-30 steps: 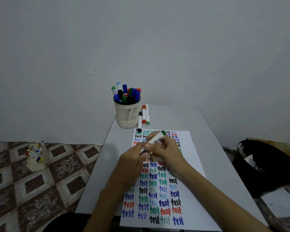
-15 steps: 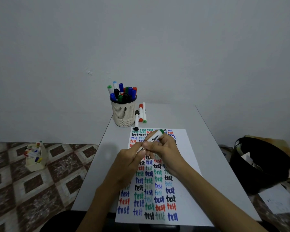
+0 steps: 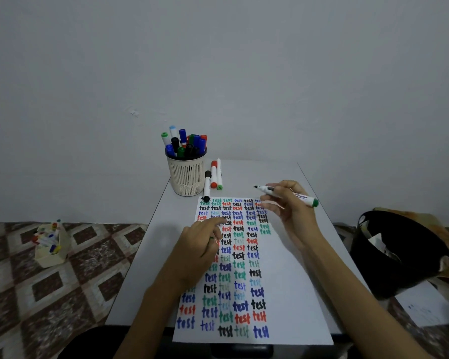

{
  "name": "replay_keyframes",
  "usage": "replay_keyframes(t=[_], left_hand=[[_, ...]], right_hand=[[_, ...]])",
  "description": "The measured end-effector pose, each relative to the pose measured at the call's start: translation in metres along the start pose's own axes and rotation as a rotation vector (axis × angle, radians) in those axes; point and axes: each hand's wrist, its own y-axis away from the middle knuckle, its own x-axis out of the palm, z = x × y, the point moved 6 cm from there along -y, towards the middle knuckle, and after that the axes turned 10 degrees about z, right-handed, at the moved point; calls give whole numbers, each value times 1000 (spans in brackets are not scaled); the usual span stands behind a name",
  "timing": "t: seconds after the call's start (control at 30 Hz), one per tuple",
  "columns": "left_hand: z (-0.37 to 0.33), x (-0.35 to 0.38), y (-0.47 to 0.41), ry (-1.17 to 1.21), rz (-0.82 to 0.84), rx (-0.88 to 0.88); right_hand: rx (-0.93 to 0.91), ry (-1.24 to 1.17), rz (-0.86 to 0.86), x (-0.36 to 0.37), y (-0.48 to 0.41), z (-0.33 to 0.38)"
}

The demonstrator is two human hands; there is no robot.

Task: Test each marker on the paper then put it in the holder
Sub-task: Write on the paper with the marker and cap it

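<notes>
Paper (image 3: 290,294) was rows of "test" in every colour. Left hand (image 3: 200,247) rested on it, curled round what looked like a green cap (image 3: 211,238). Right hand (image 3: 293,211) pinched the uncapped marker (image 3: 267,189) above the top corner; I'd aim for the blank right column. Barrel script unreadable. Holder (image 3: 187,177) sat beyond.

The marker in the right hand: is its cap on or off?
Off. The marker in the right hand shows a bare dark tip pointing left; nothing covers it.
</notes>
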Motion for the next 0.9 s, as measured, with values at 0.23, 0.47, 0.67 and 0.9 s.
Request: replay_keyframes(t=[0.23, 0.47, 0.67, 0.9], left_hand=[[3, 1, 1, 14, 32, -7], [6, 2, 3, 33, 60, -37], [13, 1, 3, 33, 51, -51], [15, 1, 3, 35, 56, -47]], right_hand=[[164, 110, 88, -9, 13, -19], [124, 460, -12, -8, 16, -17], [170, 417, -38, -13, 16, -22], [182, 443, 6, -11, 14, -25]])
